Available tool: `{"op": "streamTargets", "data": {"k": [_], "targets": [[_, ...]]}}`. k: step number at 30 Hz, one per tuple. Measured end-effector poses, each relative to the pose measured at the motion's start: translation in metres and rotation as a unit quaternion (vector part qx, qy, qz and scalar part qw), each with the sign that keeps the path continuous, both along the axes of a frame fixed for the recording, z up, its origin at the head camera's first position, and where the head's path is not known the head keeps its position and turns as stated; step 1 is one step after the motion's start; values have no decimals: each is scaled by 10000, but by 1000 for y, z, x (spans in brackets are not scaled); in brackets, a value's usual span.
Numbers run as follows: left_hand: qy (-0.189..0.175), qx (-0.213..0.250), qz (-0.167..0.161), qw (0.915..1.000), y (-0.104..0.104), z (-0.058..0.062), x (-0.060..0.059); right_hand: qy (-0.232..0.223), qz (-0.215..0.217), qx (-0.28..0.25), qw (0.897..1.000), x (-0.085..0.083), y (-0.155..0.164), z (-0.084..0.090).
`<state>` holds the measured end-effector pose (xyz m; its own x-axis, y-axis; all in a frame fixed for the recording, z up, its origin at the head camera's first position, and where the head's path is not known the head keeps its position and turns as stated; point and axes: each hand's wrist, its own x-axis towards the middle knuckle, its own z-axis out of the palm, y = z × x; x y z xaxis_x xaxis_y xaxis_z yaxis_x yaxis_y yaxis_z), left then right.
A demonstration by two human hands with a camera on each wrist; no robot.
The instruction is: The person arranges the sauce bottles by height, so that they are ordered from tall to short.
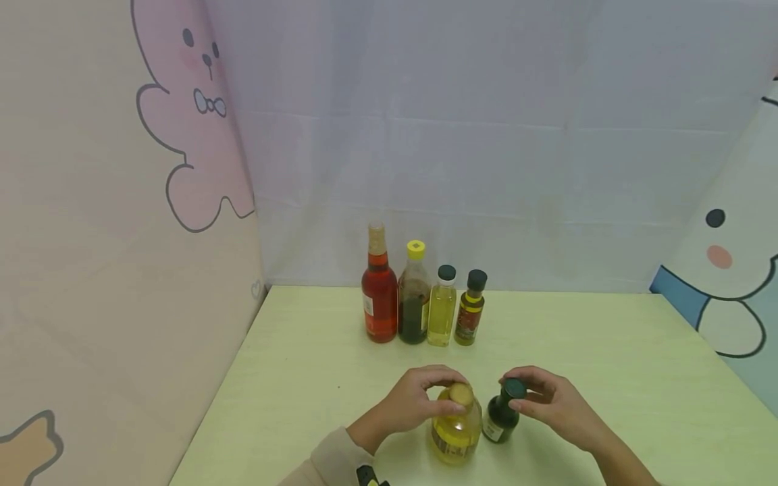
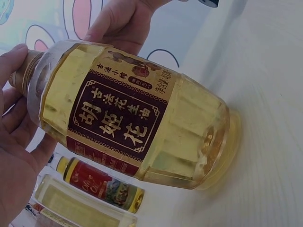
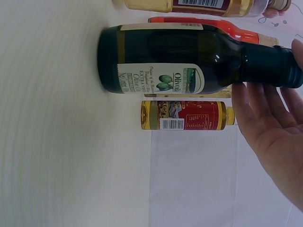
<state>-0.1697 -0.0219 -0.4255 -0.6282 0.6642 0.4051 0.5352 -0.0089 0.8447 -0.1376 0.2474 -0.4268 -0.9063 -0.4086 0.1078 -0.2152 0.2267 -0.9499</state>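
My left hand (image 1: 416, 403) holds a bulbous bottle of yellow peanut oil (image 1: 454, 434) by its gold cap, thumb on the near side and fingers behind. A dark red label with gold characters faces the left wrist camera on that bottle (image 2: 120, 106). Just to its right stands a small dark green olive oil bottle (image 1: 501, 420) with a cream label. Thumb and fingers of my right hand (image 1: 556, 405) pinch its dark green cap and neck. In the right wrist view the olive oil bottle (image 3: 161, 61) appears upright on the table.
Behind the hands, a row stands on the pale table (image 1: 304, 378): a red bottle (image 1: 381, 304), a yellow-capped dark sauce bottle (image 1: 414, 310), a clear bottle of yellow oil (image 1: 442, 314) and a small red-labelled oil bottle (image 1: 469, 317). A white curtain (image 1: 486, 169) hangs behind.
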Motion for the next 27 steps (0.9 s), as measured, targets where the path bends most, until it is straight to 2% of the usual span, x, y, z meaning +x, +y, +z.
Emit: {"op": "streamTargets", "data": {"k": [4,6,17,27], "targets": [[-38,-21,70,10000,2,-13,-8,-52,-77,49,9999,0,0,1],[-17,-13,96,10000,1,-14,-10,-51,-105,87,9999,0,0,1],[37,50,145,9999,-1,-6,-14,-3,-122,51,9999,0,0,-2],[-8,-36,155,9999,0,2,-24,-95,-116,41,9999,0,1,-2]]}}
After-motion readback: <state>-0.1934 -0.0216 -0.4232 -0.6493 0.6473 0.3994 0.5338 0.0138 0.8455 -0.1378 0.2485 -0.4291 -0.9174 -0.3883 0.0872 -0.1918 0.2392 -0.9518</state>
